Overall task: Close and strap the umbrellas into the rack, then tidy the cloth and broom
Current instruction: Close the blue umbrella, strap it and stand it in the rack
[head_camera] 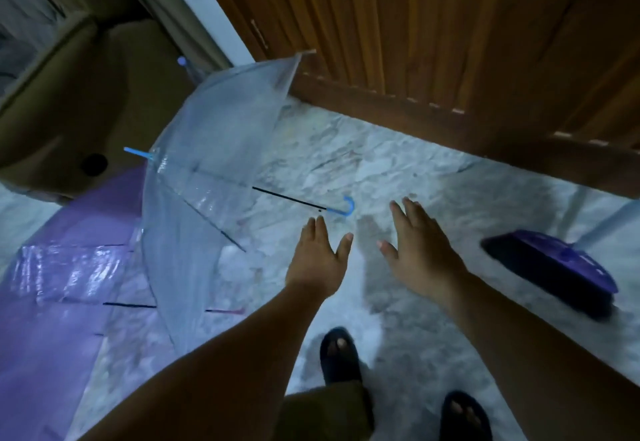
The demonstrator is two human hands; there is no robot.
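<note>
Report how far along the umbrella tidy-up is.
Done: nothing visibly. The clear umbrella lies open on the floor, as does a purple one beside it. In hand: nothing; left hand and right hand reach open toward the blue handle. Left: closing, strapping, and the broom.

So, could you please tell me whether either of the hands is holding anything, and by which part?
Nothing is held: the left hand and right hand are open above the floor, short of the clear umbrella's blue hooked handle.
</note>
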